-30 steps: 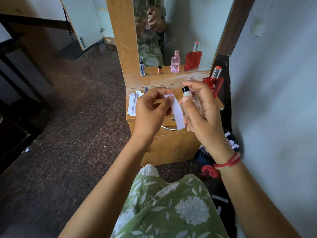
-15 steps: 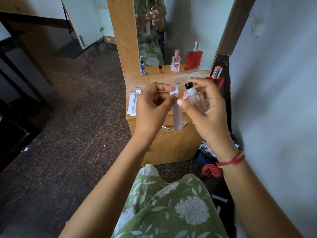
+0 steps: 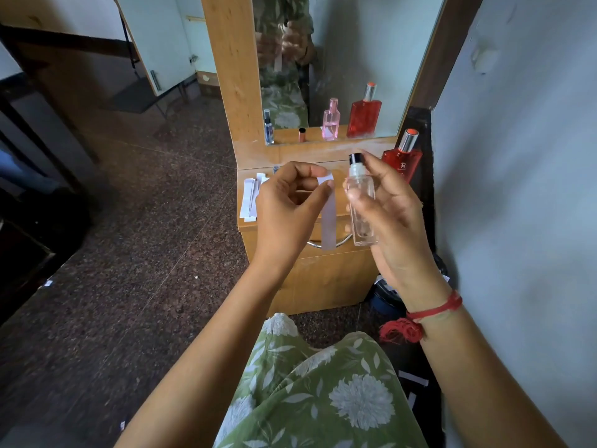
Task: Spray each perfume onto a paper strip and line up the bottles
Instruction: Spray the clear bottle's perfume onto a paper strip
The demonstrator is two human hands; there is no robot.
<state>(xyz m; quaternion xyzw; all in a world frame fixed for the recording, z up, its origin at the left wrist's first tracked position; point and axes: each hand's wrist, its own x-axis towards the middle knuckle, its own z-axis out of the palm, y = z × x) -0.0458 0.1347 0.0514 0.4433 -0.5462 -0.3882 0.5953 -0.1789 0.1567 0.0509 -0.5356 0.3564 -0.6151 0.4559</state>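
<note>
Left hand (image 3: 287, 205) pinches the top end of a paper strip (image 3: 329, 221) between thumb and forefinger; the strip hangs straight down. Right hand (image 3: 394, 215) is wrapped round a clear bottle (image 3: 361, 202) with a black spray head, held upright, thumb across its front. The hands are apart, with the strip just beside the bottle.

Beyond both hands stands a wooden cabinet (image 3: 323, 279); the hands cover much of its top. Left of the left hand lies a stack of paper strips (image 3: 249, 198). Behind the right hand stands a red bottle (image 3: 402, 160) with a silver cap, partly hidden by the fingers. Above the hands, a mirror (image 3: 349, 59) reflects a pink and a red bottle.

Writing: the red bottle carries an "R" mark; the smaller print beneath is unreadable.
</note>
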